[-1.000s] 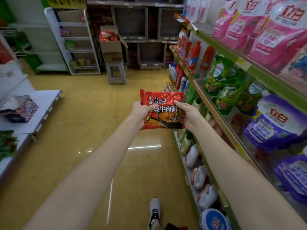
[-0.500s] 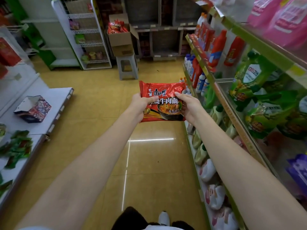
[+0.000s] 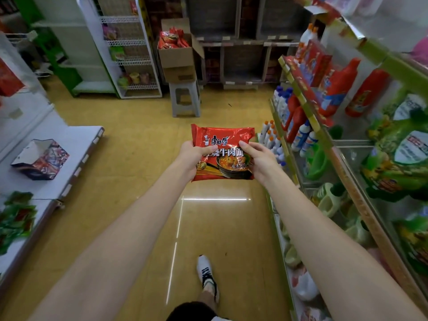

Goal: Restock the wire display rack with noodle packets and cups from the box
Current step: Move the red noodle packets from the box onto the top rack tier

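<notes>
At the centre of the frame, over the yellow floor point(image 3: 129, 172), a person holds a red noodle packet point(image 3: 225, 144) out in front with both arms stretched. Left hand point(image 3: 193, 156) grips its left edge, thumb lying across the front; right hand point(image 3: 259, 159) pinches the right edge the same way. Toward the top, an open cardboard box point(image 3: 177, 55) of more red packets sits on a grey stool point(image 3: 185, 98) (just right of the white wire rack point(image 3: 129, 49)).
</notes>
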`<state>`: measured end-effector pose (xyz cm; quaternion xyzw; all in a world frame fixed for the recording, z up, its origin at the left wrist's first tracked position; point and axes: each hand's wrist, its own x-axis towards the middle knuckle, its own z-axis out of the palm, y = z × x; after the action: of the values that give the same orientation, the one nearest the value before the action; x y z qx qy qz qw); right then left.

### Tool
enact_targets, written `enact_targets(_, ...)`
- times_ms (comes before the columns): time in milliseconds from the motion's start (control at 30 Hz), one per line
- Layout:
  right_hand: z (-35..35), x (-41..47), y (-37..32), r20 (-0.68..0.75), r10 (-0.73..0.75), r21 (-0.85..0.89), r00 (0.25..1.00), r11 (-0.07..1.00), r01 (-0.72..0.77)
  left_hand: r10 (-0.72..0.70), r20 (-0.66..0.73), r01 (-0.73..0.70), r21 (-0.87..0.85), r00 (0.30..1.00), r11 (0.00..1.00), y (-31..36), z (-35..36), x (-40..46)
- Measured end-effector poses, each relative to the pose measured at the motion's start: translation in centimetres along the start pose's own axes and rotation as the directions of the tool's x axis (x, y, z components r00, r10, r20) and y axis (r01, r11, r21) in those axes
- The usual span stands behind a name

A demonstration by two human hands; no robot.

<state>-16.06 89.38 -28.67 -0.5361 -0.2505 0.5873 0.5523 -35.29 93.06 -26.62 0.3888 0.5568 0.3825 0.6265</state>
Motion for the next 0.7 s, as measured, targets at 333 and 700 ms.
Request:
enact_targets(333, 7.9, 16.7, -4.1, -0.032, 0.018, -0.041, 0.999, 0.999, -0.019, -0.013, 0.004, 0.013, -0.012, 1.000, 1.000, 7.9, -3.8, 16.8)
enact_targets(700, 12.6, 30.7, -7.9, -0.027, 0.029, -0.052, 0.999, 0.998, -0.030, -0.014, 0.010, 0.014, -0.026, 1.000, 1.000, 13.3, -5.0, 30.8)
